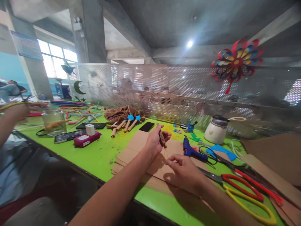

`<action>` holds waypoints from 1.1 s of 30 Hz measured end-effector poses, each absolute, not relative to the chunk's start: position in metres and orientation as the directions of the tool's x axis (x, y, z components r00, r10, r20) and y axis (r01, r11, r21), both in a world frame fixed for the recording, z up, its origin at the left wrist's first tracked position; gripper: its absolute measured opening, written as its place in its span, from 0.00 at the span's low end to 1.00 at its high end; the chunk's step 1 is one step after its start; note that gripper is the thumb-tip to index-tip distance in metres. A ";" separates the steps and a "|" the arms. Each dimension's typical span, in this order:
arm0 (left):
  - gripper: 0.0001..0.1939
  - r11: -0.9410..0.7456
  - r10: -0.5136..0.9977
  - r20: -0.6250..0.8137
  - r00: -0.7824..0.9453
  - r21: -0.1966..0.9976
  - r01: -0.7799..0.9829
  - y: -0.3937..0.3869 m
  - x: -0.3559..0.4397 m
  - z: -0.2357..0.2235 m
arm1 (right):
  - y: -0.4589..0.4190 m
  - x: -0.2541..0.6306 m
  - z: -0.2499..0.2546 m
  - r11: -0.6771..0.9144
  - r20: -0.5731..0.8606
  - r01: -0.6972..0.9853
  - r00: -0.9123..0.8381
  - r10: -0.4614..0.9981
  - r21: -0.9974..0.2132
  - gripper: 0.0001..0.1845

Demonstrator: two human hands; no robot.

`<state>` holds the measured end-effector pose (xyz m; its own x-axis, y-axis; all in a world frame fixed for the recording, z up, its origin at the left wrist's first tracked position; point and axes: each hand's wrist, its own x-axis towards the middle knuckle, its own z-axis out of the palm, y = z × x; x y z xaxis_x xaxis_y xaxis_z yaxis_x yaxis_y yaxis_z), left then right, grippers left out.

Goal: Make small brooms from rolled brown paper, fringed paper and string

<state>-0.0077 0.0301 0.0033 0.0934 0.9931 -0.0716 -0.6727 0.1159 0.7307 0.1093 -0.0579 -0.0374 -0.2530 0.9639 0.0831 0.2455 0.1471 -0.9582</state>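
My left hand (157, 141) is closed around a narrow brown crinkled paper piece (162, 138), held tilted above a stack of brown cardboard sheets (134, 147). Just right of it, and lower, my right hand (183, 169) is pinched over the same stack. A thin yellowish strand seems to run near its fingertips, but what they hold is too small to make out. Beside the right hand lies a blue glue gun (192, 150). Scissors with red and yellow handles (244, 186) lie right of my right forearm.
Brown paper rolls with blue stars (128, 122) lie at the back. A black phone (147, 126), magenta power strip (87, 139), glass jar (54, 122) and white pot (215, 131) stand around. A perforated screen (178, 84) borders the table. Another person's arm (11, 116) reaches in at left.
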 end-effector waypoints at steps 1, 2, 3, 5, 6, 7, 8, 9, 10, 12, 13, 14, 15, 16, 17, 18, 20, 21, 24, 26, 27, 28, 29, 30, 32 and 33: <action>0.07 0.123 0.992 -0.087 0.086 0.725 -0.678 0.032 -0.009 0.003 | -0.059 0.107 -0.040 0.220 0.142 0.352 -0.234 0.962 -0.910 0.09; 0.06 0.126 0.992 -0.099 0.079 0.723 -0.680 0.033 -0.011 0.002 | -0.061 0.106 -0.041 0.284 0.204 0.434 -0.221 0.954 -0.855 0.10; 0.06 0.127 0.992 -0.106 0.073 0.723 -0.679 0.035 -0.012 0.000 | -0.063 0.104 -0.043 0.340 0.265 0.488 -0.217 0.939 -0.804 0.11; 0.05 0.127 0.991 -0.116 0.061 0.725 -0.677 0.038 -0.014 -0.004 | -0.067 0.103 -0.043 0.429 0.371 0.543 -0.219 0.902 -0.722 0.14; 0.05 0.130 0.991 -0.123 0.059 0.726 -0.675 0.040 -0.015 -0.006 | -0.069 0.102 -0.041 0.474 0.420 0.542 -0.230 0.878 -0.694 0.14; 0.05 0.135 0.990 -0.129 0.059 0.727 -0.673 0.041 -0.015 -0.008 | -0.070 0.102 -0.039 0.523 0.465 0.524 -0.251 0.849 -0.673 0.15; 0.05 0.142 0.989 -0.136 0.062 0.727 -0.672 0.042 -0.015 -0.010 | -0.072 0.102 -0.037 0.569 0.505 0.493 -0.271 0.820 -0.658 0.15; 0.05 0.152 0.987 -0.142 0.070 0.725 -0.672 0.042 -0.014 -0.011 | -0.074 0.102 -0.034 0.608 0.537 0.459 -0.290 0.792 -0.648 0.14; 0.05 0.164 0.986 -0.149 0.080 0.722 -0.672 0.043 -0.013 -0.012 | -0.076 0.102 -0.031 0.639 0.564 0.426 -0.305 0.767 -0.640 0.13; 0.06 0.194 0.980 -0.164 0.108 0.714 -0.673 0.043 -0.011 -0.014 | -0.078 0.103 -0.026 0.693 0.604 0.372 -0.340 0.721 -0.618 0.10; 0.06 0.211 0.977 -0.174 0.123 0.709 -0.673 0.042 -0.010 -0.014 | -0.078 0.103 -0.024 0.716 0.616 0.346 -0.365 0.699 -0.607 0.09; 0.06 0.231 0.973 -0.186 0.139 0.705 -0.671 0.042 -0.009 -0.015 | -0.078 0.103 -0.024 0.732 0.616 0.313 -0.398 0.680 -0.605 0.08; 0.07 0.248 0.968 -0.197 0.153 0.701 -0.669 0.041 -0.009 -0.015 | -0.078 0.103 -0.025 0.737 0.603 0.272 -0.437 0.667 -0.619 0.08; 0.07 0.264 0.964 -0.209 0.164 0.696 -0.668 0.041 -0.008 -0.015 | -0.077 0.103 -0.027 0.723 0.573 0.242 -0.471 0.671 -0.648 0.08; 0.08 0.277 0.960 -0.220 0.171 0.691 -0.668 0.040 -0.008 -0.016 | -0.076 0.102 -0.031 0.687 0.530 0.234 -0.484 0.696 -0.688 0.09; 0.08 0.288 0.957 -0.231 0.174 0.686 -0.669 0.040 -0.008 -0.016 | -0.075 0.101 -0.035 0.635 0.483 0.245 -0.471 0.739 -0.732 0.11; 0.09 0.299 0.953 -0.250 0.172 0.674 -0.675 0.040 -0.008 -0.017 | -0.074 0.098 -0.043 0.510 0.391 0.287 -0.382 0.837 -0.811 0.14; 0.09 0.302 0.951 -0.256 0.170 0.669 -0.679 0.040 -0.008 -0.018 | -0.073 0.096 -0.047 0.457 0.360 0.298 -0.329 0.873 -0.838 0.15; 0.09 0.298 0.952 -0.261 0.163 0.654 -0.695 0.041 -0.008 -0.019 | -0.076 0.089 -0.056 0.384 0.316 0.280 -0.260 0.912 -0.880 0.17; 0.09 0.286 0.955 -0.255 0.153 0.647 -0.707 0.040 -0.007 -0.019 | -0.080 0.084 -0.059 0.375 0.318 0.287 -0.228 0.920 -0.881 0.18; 0.09 0.280 0.956 -0.254 0.147 0.644 -0.711 0.040 -0.006 -0.019 | -0.082 0.082 -0.060 0.381 0.332 0.295 -0.203 0.921 -0.876 0.18; 0.09 0.275 0.957 -0.253 0.140 0.643 -0.715 0.040 -0.006 -0.019 | -0.084 0.080 -0.060 0.394 0.353 0.306 -0.181 0.918 -0.867 0.18; 0.09 0.270 0.958 -0.253 0.134 0.642 -0.717 0.039 -0.005 -0.019 | -0.086 0.078 -0.061 0.412 0.380 0.319 -0.160 0.911 -0.853 0.18; 0.09 0.265 0.959 -0.253 0.128 0.643 -0.718 0.039 -0.005 -0.019 | -0.087 0.077 -0.061 0.435 0.410 0.333 -0.146 0.900 -0.836 0.17; 0.09 0.256 0.961 -0.249 0.119 0.646 -0.719 0.038 -0.005 -0.019 | -0.089 0.076 -0.061 0.479 0.460 0.368 -0.144 0.876 -0.797 0.16; 0.08 0.252 0.962 -0.247 0.116 0.647 -0.720 0.038 -0.005 -0.019 | -0.089 0.076 -0.060 0.497 0.480 0.386 -0.146 0.865 -0.777 0.16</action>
<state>-0.0049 0.0380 -0.0188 0.1156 0.9622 -0.2467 -0.7199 0.2522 0.6466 0.0760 -0.0894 -0.0601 -0.1464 0.8649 0.4802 0.3864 0.4968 -0.7770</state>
